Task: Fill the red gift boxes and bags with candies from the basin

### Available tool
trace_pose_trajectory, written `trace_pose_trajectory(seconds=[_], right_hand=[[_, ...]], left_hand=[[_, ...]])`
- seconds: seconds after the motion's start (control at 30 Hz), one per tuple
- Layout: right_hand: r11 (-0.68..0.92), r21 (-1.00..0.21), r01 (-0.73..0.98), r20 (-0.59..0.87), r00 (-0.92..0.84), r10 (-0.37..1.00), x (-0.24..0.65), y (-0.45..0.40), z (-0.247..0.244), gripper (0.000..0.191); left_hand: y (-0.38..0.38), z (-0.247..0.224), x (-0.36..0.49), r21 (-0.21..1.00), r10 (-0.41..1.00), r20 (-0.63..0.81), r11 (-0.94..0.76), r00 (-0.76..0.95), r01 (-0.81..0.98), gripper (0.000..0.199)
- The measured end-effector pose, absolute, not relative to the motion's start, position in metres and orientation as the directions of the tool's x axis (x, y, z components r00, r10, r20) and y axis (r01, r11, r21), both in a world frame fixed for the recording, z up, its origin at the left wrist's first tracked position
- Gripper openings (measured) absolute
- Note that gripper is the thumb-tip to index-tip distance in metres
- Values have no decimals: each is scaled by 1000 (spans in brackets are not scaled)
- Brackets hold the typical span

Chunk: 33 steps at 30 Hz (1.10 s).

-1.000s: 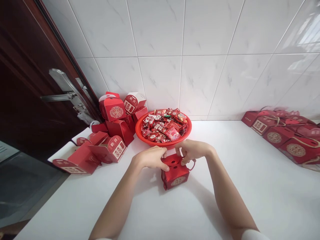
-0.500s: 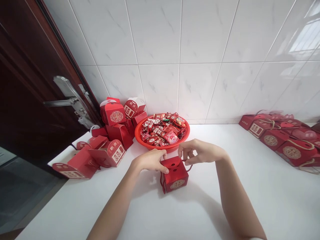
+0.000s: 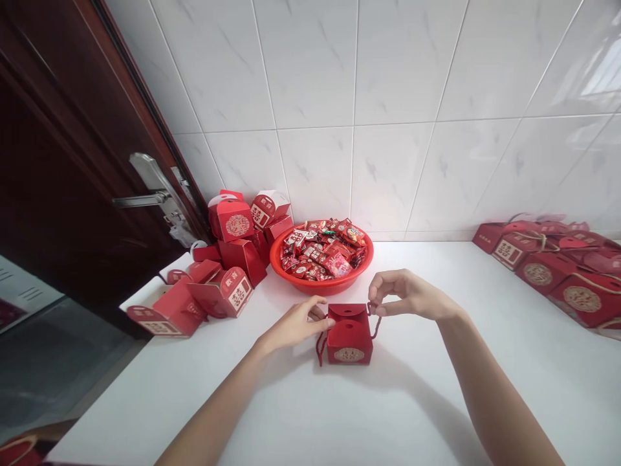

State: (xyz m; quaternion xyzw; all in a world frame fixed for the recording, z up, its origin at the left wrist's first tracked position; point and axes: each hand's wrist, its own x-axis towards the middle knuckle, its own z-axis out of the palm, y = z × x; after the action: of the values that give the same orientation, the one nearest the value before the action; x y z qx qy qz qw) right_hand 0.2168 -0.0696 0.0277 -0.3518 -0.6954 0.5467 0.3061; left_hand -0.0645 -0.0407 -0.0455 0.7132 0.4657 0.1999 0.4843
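A small red candy box (image 3: 350, 346) stands on the white table in front of me, its lid flaps folded down with a round hole in each and a gold round emblem on its front. My left hand (image 3: 303, 323) grips the box at its left upper edge, thumb on the lid and fingers curled behind. Between the thumb and fingertips of my right hand (image 3: 400, 294) is pinched a red cord (image 3: 376, 329), which hangs along the box's right side. Another length of cord dangles at the left side.
Behind the box sits a red basin (image 3: 315, 285) heaped with wrapped candies (image 3: 323, 252). Several open red boxes (image 3: 169, 307) are piled at the left, near the door handle (image 3: 158, 197). Closed boxes with cord handles (image 3: 538, 272) stand in rows at the right, by the tiled wall.
The box has turned to face me more squarely. My right hand, pinching the cord, has moved slightly right, away from the lid. The camera view has shifted a little left.
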Motion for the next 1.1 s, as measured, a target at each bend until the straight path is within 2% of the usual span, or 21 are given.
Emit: trace_pose_trajectory(seconds=[0.17, 0.33, 0.43, 0.53, 0.67, 0.77, 0.9, 1.0, 1.1], right_hand=[[134, -985, 112, 42, -594, 804, 208, -66, 27, 34], [42, -999, 25, 21, -551, 835, 207, -66, 26, 38], [45, -999, -8, 43, -484, 874, 207, -70, 28, 37], [82, -997, 9, 69, -452, 889, 199, -75, 30, 36], [170, -979, 117, 92, -487, 868, 180, -84, 27, 35], [271, -932, 241, 133, -468, 873, 166, -90, 21, 31], [343, -857, 385, 216, -335, 917, 156, -99, 12, 19], [352, -859, 372, 259, -276, 926, 157, -104, 8, 19], [328, -890, 315, 250, -264, 932, 165, -111, 8, 26]], left_hand=[[-43, -45, -60, 922, 838, -198, -17, 508, 388, 65], [-43, -27, -62, 960, 866, -236, 139, 441, 241, 66], [-46, -6, -64, 983, 892, -179, 151, 415, 99, 59], [-57, 14, -60, 998, 880, -66, 60, 471, 27, 58], [-84, 30, -44, 997, 779, -14, -39, 627, 71, 73], [-103, 34, -30, 989, 785, -15, -81, 620, 126, 78], [-121, 33, -16, 993, 814, 47, -100, 579, 60, 77], [-128, 34, -17, 991, 824, 64, -117, 562, 59, 79], [-133, 42, -36, 973, 823, -31, -106, 567, 206, 81]])
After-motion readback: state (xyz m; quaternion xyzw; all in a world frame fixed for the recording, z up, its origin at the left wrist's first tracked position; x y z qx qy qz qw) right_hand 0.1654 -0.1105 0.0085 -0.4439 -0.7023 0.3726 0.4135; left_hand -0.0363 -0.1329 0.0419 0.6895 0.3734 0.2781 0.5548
